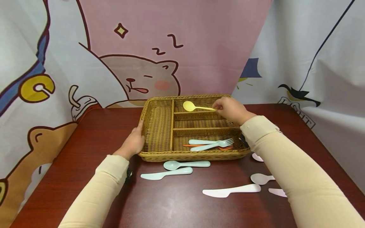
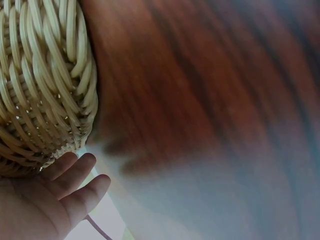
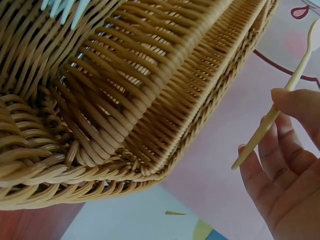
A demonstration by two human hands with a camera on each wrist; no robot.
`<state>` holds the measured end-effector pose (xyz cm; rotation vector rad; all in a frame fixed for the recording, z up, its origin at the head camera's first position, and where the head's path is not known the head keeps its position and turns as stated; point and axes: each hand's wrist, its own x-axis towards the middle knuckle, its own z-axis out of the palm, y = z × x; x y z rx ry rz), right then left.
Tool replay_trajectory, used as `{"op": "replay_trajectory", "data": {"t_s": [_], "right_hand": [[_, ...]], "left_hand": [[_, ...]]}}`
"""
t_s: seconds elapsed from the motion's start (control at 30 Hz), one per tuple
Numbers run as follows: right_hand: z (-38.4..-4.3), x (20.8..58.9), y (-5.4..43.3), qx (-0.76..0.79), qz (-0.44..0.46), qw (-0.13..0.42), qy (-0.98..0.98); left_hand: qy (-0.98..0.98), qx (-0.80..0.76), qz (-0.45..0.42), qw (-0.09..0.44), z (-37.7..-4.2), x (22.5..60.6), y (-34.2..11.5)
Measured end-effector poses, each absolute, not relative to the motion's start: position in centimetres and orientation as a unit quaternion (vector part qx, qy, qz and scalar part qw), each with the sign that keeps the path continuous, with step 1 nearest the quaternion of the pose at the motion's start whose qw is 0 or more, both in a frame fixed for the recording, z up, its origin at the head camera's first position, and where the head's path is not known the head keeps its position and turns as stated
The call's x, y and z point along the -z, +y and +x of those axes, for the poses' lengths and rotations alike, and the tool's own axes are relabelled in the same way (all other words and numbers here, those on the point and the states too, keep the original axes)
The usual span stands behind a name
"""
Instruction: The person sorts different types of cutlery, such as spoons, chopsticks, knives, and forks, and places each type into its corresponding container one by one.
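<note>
My right hand (image 1: 230, 109) pinches the handle of a yellow spoon (image 1: 188, 106) between thumb and fingers. It holds the spoon above the back compartment of a woven wicker tray (image 1: 194, 155), with the bowl pointing left. In the right wrist view the spoon handle (image 3: 264, 129) lies across the fingers beyond the rim. My left hand (image 1: 134, 142) rests against the tray's left side; its fingers (image 2: 75, 175) are extended beside the weave. Light blue forks (image 1: 211, 145) and an orange fork (image 1: 186, 145) lie in the front right compartment.
In front of the tray lie a light blue spoon (image 1: 171, 165) and a light blue knife (image 1: 154, 176). Farther right are a white knife (image 1: 219, 192), a pale spoon (image 1: 258, 179) and a pinkish piece (image 1: 277, 192), partly under the right sleeve. A printed curtain (image 1: 216, 41) hangs behind the table.
</note>
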<state>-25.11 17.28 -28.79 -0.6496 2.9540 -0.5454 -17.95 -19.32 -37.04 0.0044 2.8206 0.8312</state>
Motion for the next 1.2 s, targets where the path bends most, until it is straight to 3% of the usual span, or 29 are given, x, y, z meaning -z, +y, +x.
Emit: {"op": "replay_trajectory", "data": {"t_s": [0.27,0.67,1.2], "right_hand": [[-26.3,29.3,17.1,0.154,-0.195,0.038,0.968],[-27.7,30.2,16.4,0.117,-0.196,0.001,0.974],[-29.0,31.3,15.6,0.094,-0.162,0.030,0.982]], "left_hand": [[0.957,-0.277,0.006,0.090,-18.0,37.3,-19.4],[0.958,-0.275,0.011,0.082,-18.1,37.3,-19.4],[0.956,-0.280,0.006,0.084,-18.1,37.3,-19.4]]}}
